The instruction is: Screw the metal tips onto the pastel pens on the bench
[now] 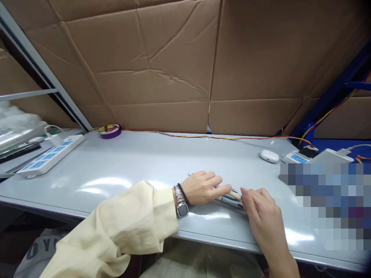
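Note:
A few slim pens (232,202), one with a cream barrel and one pale blue-grey, lie side by side on the grey table (150,158). My left hand (203,187) rests palm down across them with its fingers stretched out, hiding their middle part. Past its fingers a thin silver tip (189,173) shows. At the right ends of the pens is my right hand (262,208), its fingers curled and its thumb against them; the ends themselves are hidden. A watch (182,209) and a dark beaded bracelet are on my left wrist.
A white earbud case (269,156) sits near a power strip (297,157) at the right. Another power strip (52,154) lies at the left. A purple tape roll (110,131) and red and yellow wires (179,135) are along the cardboard wall (162,58). The far right is pixelated.

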Available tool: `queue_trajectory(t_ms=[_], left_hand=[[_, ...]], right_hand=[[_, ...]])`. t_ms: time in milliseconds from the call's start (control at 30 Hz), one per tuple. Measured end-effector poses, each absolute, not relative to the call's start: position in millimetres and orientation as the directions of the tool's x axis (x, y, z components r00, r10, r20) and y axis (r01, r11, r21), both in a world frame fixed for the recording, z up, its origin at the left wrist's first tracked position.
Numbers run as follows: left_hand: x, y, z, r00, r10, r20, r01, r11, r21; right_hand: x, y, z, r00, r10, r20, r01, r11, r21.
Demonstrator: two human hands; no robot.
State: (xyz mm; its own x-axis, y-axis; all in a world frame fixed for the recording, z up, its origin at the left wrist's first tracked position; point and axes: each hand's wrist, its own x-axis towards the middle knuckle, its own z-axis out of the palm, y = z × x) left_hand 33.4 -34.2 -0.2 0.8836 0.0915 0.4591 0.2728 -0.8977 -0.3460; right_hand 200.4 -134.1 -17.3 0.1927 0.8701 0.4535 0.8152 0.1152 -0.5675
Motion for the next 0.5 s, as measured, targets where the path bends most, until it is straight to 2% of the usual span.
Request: queue_trajectory(t_ms=[200,300,500], left_hand=[[32.4,-31.9,-3.0,0.874,0.139,0.465,0.308,-0.899,-0.310],[31.9,-31.3,-2.8,0.863,0.151,0.482,0.327,-0.895,-0.303],[31.9,-33.3,-1.1,0.879,0.175,0.443,0.331,-0.893,-0.305]], right_hand=[[200.4,-135.7,-15.3,0.197,0.852,0.485,0.794,0.151,-0.588],[201.4,-135.1,-16.2,0.217,0.858,0.465,0.772,0.141,-0.620],[201.4,-134.4,-16.1,0.158,0.895,0.418,0.789,0.140,-0.598]])
